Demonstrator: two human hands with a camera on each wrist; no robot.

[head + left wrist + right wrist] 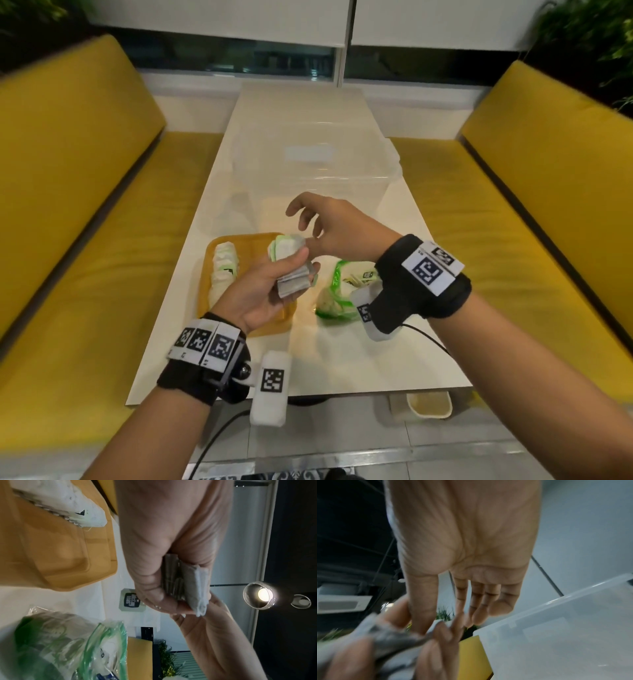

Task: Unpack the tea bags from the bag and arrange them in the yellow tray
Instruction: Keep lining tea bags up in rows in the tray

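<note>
Yellow tray (255, 327) lies below; left hand (265, 291) grips a tea-bag stack (291, 270) above it, likely for placing, while right hand (335, 229) hovers, fingers relaxed and empty.

Left hand (265, 287): palm up, fingers and thumb curled, gripping a stack of tea bags (291, 270).
Left wrist: wrapped in a black band with marker tags, forearm reaching forward.
Right hand (337, 228): just beyond the left, palm down, fingers loosely bent and spread, holding nothing; its thumb side nears the stack.
Right wrist: black band with tags, forearm angled inward.
</note>
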